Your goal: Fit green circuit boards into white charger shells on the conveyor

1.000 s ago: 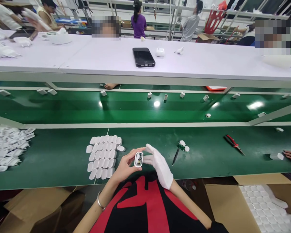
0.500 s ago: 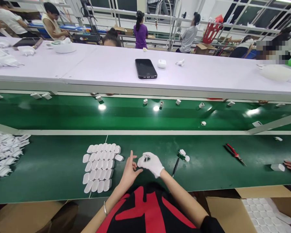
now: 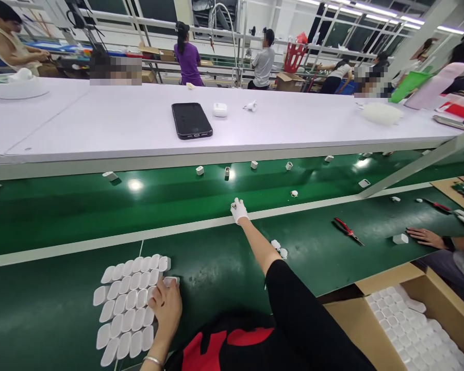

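Observation:
Bare and curled, my left hand (image 3: pixel 167 306) is at the right side of several rows of white plastic shells (image 3: pixel 127 319). Its fingers close around a loose white shell (image 3: pixel 171 280), partly covering it. My right hand (image 3: pixel 238 211), in a white glove, reaches forward over the near edge of the bright green strip. Between its fingertips is a small white charger (image 3: pixel 234 206) with a dark end, mostly hidden by the glove. Near my right forearm, small white parts (image 3: pixel 278 248) lie on the dark green bench.
Small white chargers (image 3: pixel 254 165) stand spaced along the green strip (image 3: pixel 178 206). Red-handled pliers (image 3: pixel 347 230) lie to the right, near a co-worker's hand (image 3: pixel 425 237). A cardboard box (image 3: pixel 386 275) of white shells is at lower right. A phone (image 3: pixel 192 121) lies on the white shelf.
My hands, earlier close together, have parted. The right went forward to the green strip with the small charger; the left moved left onto the loose shell. The view has swung right.

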`<action>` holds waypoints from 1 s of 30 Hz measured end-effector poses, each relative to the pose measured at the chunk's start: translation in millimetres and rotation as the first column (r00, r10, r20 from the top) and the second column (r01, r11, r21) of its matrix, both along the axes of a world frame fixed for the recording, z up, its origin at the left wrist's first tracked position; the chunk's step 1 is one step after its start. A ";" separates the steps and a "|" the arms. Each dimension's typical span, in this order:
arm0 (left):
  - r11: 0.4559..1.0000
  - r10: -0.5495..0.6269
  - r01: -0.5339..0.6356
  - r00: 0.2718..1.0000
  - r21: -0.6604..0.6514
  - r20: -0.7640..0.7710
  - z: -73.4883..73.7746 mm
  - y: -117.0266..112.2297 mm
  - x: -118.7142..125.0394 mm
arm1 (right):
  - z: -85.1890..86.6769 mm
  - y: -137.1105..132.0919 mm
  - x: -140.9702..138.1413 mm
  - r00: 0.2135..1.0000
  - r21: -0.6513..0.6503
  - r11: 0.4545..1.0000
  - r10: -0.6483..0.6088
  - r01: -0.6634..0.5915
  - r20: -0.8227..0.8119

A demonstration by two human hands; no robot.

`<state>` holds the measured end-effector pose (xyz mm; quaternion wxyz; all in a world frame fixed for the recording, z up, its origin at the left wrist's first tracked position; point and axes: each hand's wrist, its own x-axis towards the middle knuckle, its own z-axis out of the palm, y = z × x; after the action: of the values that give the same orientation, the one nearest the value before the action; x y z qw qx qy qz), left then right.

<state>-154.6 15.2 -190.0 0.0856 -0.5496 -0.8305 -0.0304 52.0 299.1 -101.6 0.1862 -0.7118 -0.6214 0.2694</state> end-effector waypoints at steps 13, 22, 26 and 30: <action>0.956 -0.294 0.197 0.696 0.219 0.655 -24.5 3.1 40.2 | -48.9 -160.2 148.2 0.901 -0.047 0.923 -0.360 0.382 0.243; 0.965 -0.258 0.122 0.573 0.230 0.778 -50.6 12.4 31.4 | -93.5 -198.3 111.1 1.000 0.228 0.974 0.002 0.002 -0.020; 0.956 -0.293 0.149 0.532 0.253 0.794 -50.4 7.4 29.7 | -122.9 -238.5 96.4 0.983 0.201 0.967 0.175 -0.160 -0.060; 0.949 -0.316 0.181 0.486 0.260 0.815 -48.9 5.2 28.6 | -129.7 -262.5 96.8 0.978 0.159 0.969 0.202 -0.190 -0.058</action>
<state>-126.0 20.4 -238.9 -0.2963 -0.5715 -0.6735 -0.3634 148.8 36.6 -231.3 0.2353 -0.6202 -0.7001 0.2643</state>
